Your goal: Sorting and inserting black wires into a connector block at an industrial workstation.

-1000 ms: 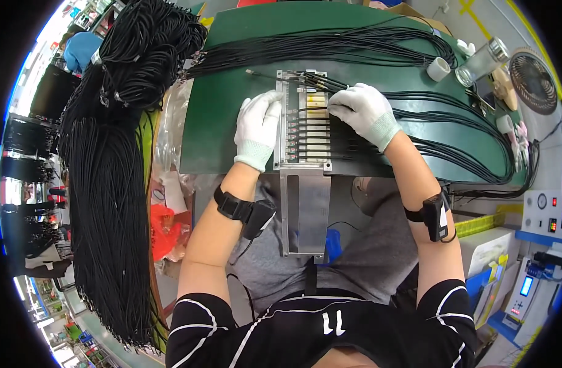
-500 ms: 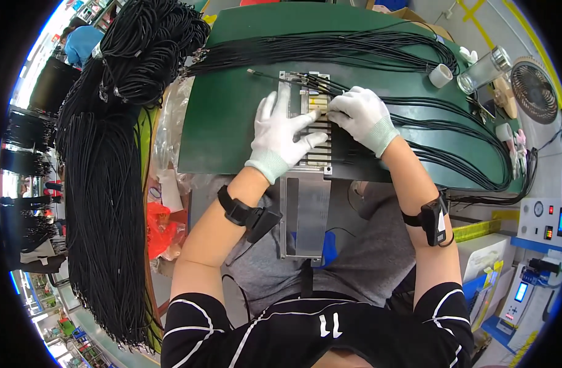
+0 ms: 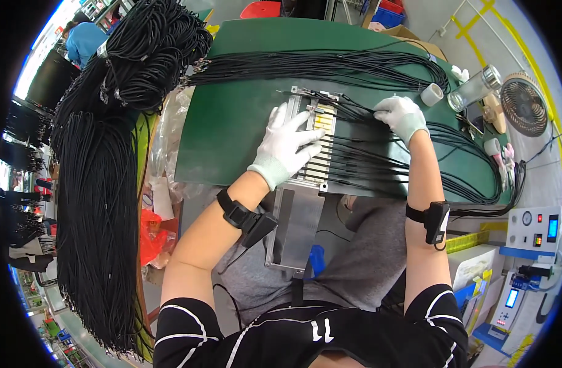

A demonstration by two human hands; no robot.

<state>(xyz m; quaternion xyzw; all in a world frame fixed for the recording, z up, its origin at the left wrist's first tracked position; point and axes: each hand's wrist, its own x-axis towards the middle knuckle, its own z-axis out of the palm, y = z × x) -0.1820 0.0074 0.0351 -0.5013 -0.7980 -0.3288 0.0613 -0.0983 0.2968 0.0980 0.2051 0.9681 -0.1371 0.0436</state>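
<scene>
A metal fixture [image 3: 298, 181] with a row of pale slots lies across the front of the green table, and black cables [image 3: 360, 161] run from it to the right. My left hand [image 3: 282, 147], in a white glove, rests on the fixture's left side, fingers spread, with the fingertips over the slots. To the right of the fixture, my gloved right hand [image 3: 403, 116] has its fingers curled together around a black cable [image 3: 362, 113] near the far slots. Exactly how many strands it holds is hidden by the fingers.
A long bundle of black cables [image 3: 317, 64] lies along the table's far side. Large cable hanks [image 3: 100, 227] hang at the left. At the right are a white roll [image 3: 432, 94], a clear bottle [image 3: 474, 88] and a fan [image 3: 527, 104].
My right hand has moved right, away from the fixture, where its fingers were at the slots. The left hand remains on the fixture. More black cables now show leading out of the near slots.
</scene>
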